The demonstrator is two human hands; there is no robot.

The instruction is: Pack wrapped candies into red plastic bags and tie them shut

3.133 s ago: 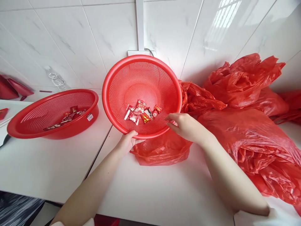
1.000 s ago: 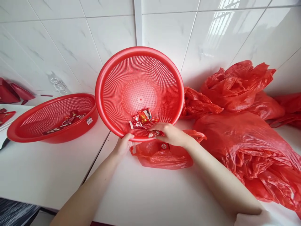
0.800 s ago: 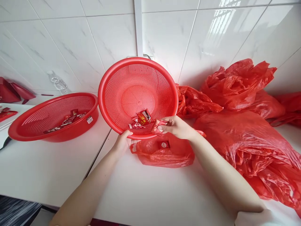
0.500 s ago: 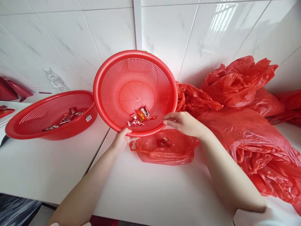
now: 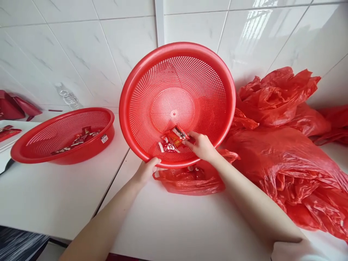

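My left hand (image 5: 148,170) grips the lower left rim of a red perforated plastic basket (image 5: 174,72), its thumb over the edge. The basket is tilted so that its inside faces me. A few small red wrapped packets (image 5: 169,147) lie low in it. Inside the basket, my right hand (image 5: 199,145) pinches the edge of a red and gold packet (image 5: 178,135) between thumb and fingers. Below the basket sits an opened red plastic bag (image 5: 190,183), partly hidden by the rim, with some packets inside.
To the left stands a second red basket (image 5: 76,157) with several packets in it. Stuffed red plastic bags (image 5: 272,156) crowd the right side. A clear plastic bottle (image 5: 67,97) is by the tiled wall (image 5: 130,36). A white tray (image 5: 23,127) lies at far left.
The basket has come nearer and shifted right, over part of the bag. My right hand has moved from beside the rim into the basket and taken hold of a packet.
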